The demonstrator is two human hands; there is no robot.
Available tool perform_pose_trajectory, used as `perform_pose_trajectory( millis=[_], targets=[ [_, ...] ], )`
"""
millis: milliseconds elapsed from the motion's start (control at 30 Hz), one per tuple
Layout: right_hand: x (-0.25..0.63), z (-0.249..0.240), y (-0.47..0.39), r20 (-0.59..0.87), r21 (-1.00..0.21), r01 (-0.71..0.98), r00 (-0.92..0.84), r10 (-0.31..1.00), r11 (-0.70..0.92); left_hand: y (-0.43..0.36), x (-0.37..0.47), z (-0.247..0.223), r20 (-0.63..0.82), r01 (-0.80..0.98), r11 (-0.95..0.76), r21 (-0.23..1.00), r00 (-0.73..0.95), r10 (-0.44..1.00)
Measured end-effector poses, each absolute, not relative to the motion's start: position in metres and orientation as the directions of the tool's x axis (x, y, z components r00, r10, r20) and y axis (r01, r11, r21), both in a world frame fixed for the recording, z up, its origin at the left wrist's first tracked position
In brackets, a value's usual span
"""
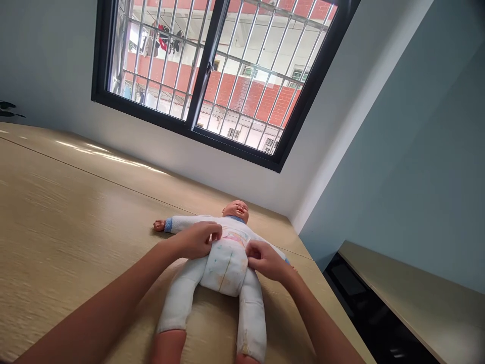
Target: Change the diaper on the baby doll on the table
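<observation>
A baby doll (237, 210) in white clothing with blue cuffs lies on its back on the wooden table (76, 202), head toward the window and legs toward me. Around its hips sits a white diaper (226, 265) with small coloured prints and a yellowish line down the front. My left hand (199, 238) is closed at the diaper's upper left edge, fingers curled in a pinch. At the upper right edge my right hand (265, 258) is closed likewise, thumb and fingers together. Both appear to grip the diaper's waist sides; the fingertips are partly hidden.
Behind the table stands a white wall with a black-framed, barred window (189, 121). To the right, past the table's edge, is a lower wooden surface (409, 288) with a glossy black part (364, 298). Dark leaves (9, 108) show at the far left.
</observation>
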State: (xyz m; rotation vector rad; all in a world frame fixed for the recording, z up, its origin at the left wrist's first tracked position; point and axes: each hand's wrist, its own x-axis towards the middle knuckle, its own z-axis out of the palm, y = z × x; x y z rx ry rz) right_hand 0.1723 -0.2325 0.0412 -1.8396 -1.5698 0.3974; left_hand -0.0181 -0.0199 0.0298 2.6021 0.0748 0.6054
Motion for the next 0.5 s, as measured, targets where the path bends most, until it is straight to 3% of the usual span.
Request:
perform_pose_trajectory(
  millis=[100,167,267,400,500],
  targets=[
    [0.183,0.046,-0.227,0.154,-0.838,0.538,0.387,0.909,-0.087,-0.009,-0.018,0.028,0.289,0.009,-0.708,0.706,0.909,0.300],
    [0.184,0.042,-0.220,0.168,-0.862,0.493,0.494,0.853,-0.116,-0.009,-0.013,0.024,0.290,0.023,-0.639,0.769,0.878,0.380],
    [0.176,0.032,-0.210,0.194,-0.830,0.538,0.526,0.828,-0.147,-0.021,-0.001,0.020,0.316,0.071,-0.698,0.713,0.856,0.409],
    [0.163,0.021,-0.201,0.330,-0.665,0.713,0.547,0.769,-0.222,-0.040,0.012,0.018,0.305,0.235,-0.778,0.582,0.824,0.477],
    [0.162,0.016,-0.198,0.350,-0.619,0.740,0.559,0.752,-0.263,-0.045,0.016,0.019,0.324,0.302,-0.791,0.531,0.790,0.520]
  ],
)
